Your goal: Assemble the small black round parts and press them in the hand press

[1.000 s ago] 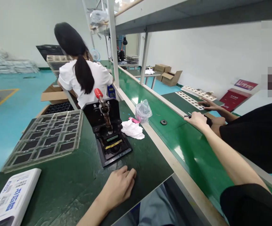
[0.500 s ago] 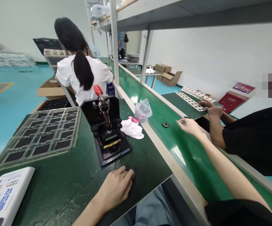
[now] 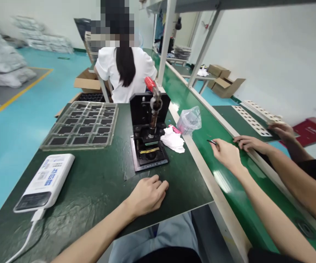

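Observation:
My right hand (image 3: 226, 155) is above the green belt (image 3: 223, 197), fingers pinched on a thin black ring (image 3: 211, 142) seen nearly edge-on. On the dark green tabletop (image 3: 92, 193) rests my left hand (image 3: 149, 195), its fingers curled closed; nothing shows in them. Just beyond it stands a black toggle-clamp fixture (image 3: 150, 128) with a red handle (image 3: 149, 84), a yellow strip (image 3: 149, 150) across its base. A crumpled white cloth (image 3: 173, 140) lies against the fixture's right side.
A clear compartment tray (image 3: 78, 126) with dark pieces sits back left, a white power bank (image 3: 45, 182) with cable in front. A plastic-lined cup (image 3: 189, 120) stands by the belt. A co-worker's hands (image 3: 252, 144) are at right. Another black ring (image 3: 305, 229) lies on the belt.
My right hand has closed on the black ring that lay on the belt and lifted it. My left hand stays on the table. The view has swung left; a co-worker's hand has come to the belt's edge.

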{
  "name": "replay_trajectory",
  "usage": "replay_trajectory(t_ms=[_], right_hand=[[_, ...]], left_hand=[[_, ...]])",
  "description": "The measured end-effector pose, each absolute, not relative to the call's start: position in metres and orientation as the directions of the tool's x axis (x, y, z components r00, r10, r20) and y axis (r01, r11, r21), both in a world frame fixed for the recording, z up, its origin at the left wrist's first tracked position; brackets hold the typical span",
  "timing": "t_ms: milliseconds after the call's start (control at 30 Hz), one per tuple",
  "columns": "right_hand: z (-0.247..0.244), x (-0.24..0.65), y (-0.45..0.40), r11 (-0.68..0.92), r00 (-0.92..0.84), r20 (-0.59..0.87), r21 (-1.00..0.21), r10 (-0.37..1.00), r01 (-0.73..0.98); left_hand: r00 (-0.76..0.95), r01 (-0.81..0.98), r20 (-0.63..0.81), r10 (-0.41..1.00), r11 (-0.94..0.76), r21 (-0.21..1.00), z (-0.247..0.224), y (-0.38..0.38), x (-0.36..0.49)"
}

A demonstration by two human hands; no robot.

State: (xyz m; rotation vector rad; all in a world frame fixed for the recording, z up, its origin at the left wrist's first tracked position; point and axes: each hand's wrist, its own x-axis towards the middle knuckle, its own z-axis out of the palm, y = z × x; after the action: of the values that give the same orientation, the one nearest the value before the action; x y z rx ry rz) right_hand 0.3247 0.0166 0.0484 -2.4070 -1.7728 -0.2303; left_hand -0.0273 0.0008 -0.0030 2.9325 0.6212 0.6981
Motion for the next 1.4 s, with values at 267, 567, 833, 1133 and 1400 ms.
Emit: replay_trajectory(t_ms=[267, 567, 833, 1133, 1400], right_hand=[[0.031, 0.194, -0.045, 0.499, -0.472, 0.412, 0.048, 0.779, 0.865], [0.086, 0.196, -0.034, 0.537, -0.241, 0.538, -0.503, 0.808, 0.677], [0.063, 0.173, 0.008, 0.51, 0.052, 0.589, -0.737, 0.806, 0.444], [0.028, 0.163, 0.033, 0.568, -0.119, 0.604, -0.638, 0.788, 0.52], [0.034, 0.162, 0.04, 0.616, -0.173, 0.628, -0.604, 0.759, 0.506]], left_hand=[[0.626, 0.49, 0.525, 0.576, -0.815, 0.31, 0.004, 0.0, -0.018], [0.744, 0.439, 0.373, 0.555, -0.826, 0.353, 0.002, -0.002, -0.016], [0.81, 0.337, 0.33, 0.485, -0.845, 0.415, 0.001, 0.001, -0.02], [0.721, 0.511, 0.405, 0.562, -0.826, 0.237, 0.0, -0.001, -0.015], [0.71, 0.44, 0.353, 0.609, -0.776, 0.452, 0.003, -0.002, -0.017]])
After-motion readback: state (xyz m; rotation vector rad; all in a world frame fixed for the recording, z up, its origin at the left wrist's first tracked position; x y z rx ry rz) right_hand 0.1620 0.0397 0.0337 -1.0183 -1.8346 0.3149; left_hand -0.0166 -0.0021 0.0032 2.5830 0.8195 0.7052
